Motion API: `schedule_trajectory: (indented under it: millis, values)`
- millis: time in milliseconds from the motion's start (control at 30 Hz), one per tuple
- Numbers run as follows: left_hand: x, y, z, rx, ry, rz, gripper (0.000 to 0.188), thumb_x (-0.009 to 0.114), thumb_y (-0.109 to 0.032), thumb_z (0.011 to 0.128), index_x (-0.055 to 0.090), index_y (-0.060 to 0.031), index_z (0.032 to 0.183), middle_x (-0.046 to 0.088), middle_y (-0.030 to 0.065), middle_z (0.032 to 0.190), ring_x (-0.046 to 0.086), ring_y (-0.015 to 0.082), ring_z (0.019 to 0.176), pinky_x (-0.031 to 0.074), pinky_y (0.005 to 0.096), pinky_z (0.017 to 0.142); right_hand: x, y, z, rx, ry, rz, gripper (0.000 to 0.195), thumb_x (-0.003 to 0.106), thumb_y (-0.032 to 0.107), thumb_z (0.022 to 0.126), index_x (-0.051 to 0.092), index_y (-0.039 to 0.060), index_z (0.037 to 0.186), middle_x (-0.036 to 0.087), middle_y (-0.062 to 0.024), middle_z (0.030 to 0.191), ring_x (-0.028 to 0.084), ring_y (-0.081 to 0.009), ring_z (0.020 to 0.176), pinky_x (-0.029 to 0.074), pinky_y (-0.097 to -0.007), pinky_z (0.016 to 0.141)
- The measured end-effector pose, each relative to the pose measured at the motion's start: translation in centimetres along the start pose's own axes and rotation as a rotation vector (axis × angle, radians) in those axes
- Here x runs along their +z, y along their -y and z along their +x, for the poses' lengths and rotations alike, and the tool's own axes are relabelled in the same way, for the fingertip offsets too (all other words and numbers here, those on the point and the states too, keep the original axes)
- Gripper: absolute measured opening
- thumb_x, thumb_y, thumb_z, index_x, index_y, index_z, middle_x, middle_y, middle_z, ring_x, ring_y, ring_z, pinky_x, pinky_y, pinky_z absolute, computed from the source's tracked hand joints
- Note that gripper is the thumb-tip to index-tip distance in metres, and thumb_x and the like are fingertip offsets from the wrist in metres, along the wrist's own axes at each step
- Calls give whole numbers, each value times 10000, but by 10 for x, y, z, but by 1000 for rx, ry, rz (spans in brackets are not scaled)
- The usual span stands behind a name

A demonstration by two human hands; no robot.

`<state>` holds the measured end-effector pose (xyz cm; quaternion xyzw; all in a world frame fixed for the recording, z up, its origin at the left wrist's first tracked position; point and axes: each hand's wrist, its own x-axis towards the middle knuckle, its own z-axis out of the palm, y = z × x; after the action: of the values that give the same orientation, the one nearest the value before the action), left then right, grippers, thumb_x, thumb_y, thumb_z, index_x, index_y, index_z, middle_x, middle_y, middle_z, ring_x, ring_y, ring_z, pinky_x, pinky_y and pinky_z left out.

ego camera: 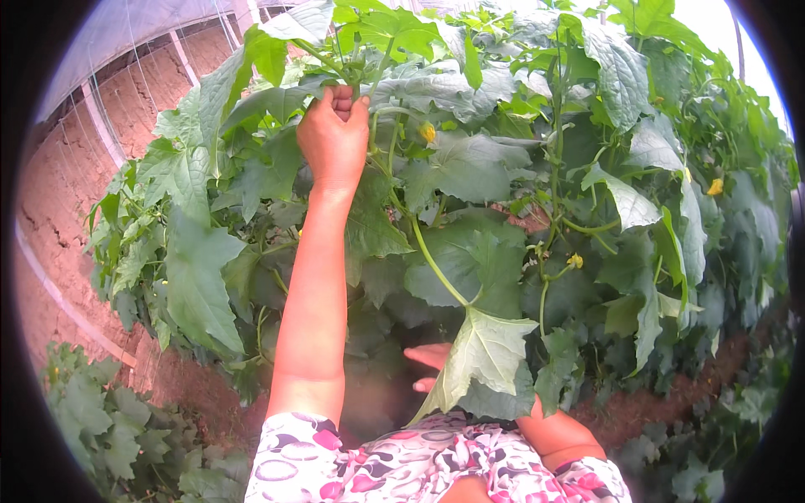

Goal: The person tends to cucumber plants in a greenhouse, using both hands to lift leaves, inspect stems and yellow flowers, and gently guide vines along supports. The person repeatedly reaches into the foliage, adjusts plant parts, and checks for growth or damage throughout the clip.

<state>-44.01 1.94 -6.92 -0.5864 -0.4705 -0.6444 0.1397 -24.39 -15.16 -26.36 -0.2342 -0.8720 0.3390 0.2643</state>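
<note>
My left hand is raised at the upper left, its thumb and fingers closed around the upper stem of a climbing vine with lobed leaves, probably a gourd. To the right of it hangs a yellow flower. Low in front of my body is my right hand, fingertips apart, partly hidden behind a large pale leaf. A long leaf stalk runs down to that leaf. Whether the right hand touches the leaf cannot be told.
Dense vines fill the middle and right, with another yellow flower. At the left stand a cracked earthen wall, pale posts and thin strings. Low leafy plants grow at the lower left.
</note>
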Motion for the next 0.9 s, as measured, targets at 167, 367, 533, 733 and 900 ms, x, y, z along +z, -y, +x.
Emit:
schedule_trajectory:
  millis: [167, 367, 533, 733, 900]
  values:
    - [-6, 1, -7, 147, -30, -66, 155, 697, -109, 774, 622, -24, 879, 662, 83, 759, 623, 195, 638, 485, 316, 622, -76, 69, -37, -517, 363, 571, 483, 554, 180, 944, 437, -100, 1321, 488, -210, 1349, 506, -336, 1210, 411, -422, 992]
    - [-24, -13, -34, 212, -28, -140, 167, 696, -105, 791, 578, -37, 889, 653, 77, 764, 619, 189, 635, 485, 312, 611, -150, 140, 14, -251, -354, 348, 380, 516, 139, 947, 506, -73, 1262, 614, -171, 1175, 582, -236, 1119, 471, -351, 938]
    - [-37, -35, -40, 166, 30, -195, 174, 700, -94, 798, 570, -12, 880, 640, 86, 750, 622, 159, 630, 487, 283, 599, -175, 144, 112, -418, -645, -300, 297, 472, 142, 922, 532, -44, 1145, 606, -233, 1075, 569, -328, 1052, 458, -395, 895]
    - [-50, -40, -40, 45, 49, -348, 178, 703, -76, 799, 577, 10, 890, 638, 53, 777, 568, 91, 650, 481, 252, 620, -191, 140, 194, -276, -712, -312, 222, 459, 72, 842, 529, -86, 981, 639, -241, 844, 670, -340, 776, 507, -440, 741]
    - [-52, -37, -34, 44, 79, -378, 168, 698, -73, 803, 586, 13, 894, 641, 39, 783, 566, 79, 673, 481, 241, 642, -201, 139, 214, -239, -714, -21, 173, 533, 66, 815, 580, -89, 876, 600, -156, 699, 625, -207, 607, 505, -358, 554]
